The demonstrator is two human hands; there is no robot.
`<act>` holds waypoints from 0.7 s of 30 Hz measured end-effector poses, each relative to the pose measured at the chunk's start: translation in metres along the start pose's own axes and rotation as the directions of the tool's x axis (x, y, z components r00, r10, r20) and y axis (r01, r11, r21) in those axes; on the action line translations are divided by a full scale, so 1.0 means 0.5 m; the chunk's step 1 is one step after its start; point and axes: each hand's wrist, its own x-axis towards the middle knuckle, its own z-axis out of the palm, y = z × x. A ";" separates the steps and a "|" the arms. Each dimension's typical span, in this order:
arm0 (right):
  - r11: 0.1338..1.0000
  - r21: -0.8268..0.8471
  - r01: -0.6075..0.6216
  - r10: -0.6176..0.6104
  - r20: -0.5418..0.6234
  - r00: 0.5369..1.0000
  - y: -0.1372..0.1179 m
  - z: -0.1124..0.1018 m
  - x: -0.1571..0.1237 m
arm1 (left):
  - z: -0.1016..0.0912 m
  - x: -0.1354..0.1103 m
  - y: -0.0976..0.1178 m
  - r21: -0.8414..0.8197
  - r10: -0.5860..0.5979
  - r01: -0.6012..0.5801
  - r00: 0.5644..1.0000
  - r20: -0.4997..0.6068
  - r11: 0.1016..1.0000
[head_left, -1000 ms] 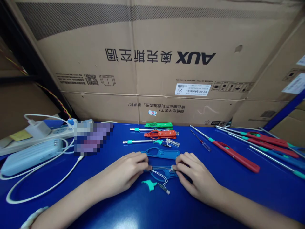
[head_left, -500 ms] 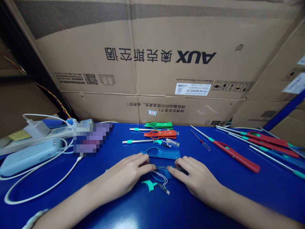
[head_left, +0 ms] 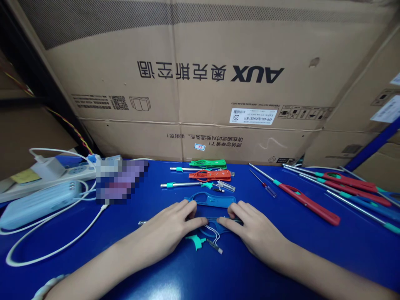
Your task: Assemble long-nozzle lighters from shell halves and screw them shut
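My left hand is closed, its thumb and fingers on the left part of the lower blue lighter shell. Past that wrist pokes the tip of a metal tube. On the same shell's right part, my right hand is closed too, with fingers curled and partly hidden. Just beyond lies another blue shell half, close to the fingertips of both hands. Thin white wires lead from between the hands to a small dark igniter piece. Beside it rests a teal trigger.
Farther back lie an orange-red shell, a green shell and a clear fuel tank. At right are a screwdriver and several lighters, one red. A power bank and cables sit left, before a cardboard box.
My left hand has shifted slightly right, with its thumb nearer the right thumb. More of the metal tube's tip shows at left. The loose parts stay in place.
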 end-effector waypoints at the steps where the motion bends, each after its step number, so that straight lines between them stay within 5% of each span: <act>1: 1.000 0.010 -0.005 0.005 0.006 1.000 0.000 0.000 0.000 | 0.002 0.000 0.000 -0.007 -0.006 0.006 1.000 -0.001 1.000; 10: 0.996 0.085 -0.023 0.022 0.010 1.000 0.001 0.001 0.003 | 0.015 0.004 0.016 -0.139 -0.152 0.151 0.988 0.000 0.979; 21: 0.995 0.092 -0.035 0.034 0.011 0.999 -0.001 0.002 0.005 | 0.019 0.022 0.036 -0.159 -0.199 0.191 0.979 -0.038 0.969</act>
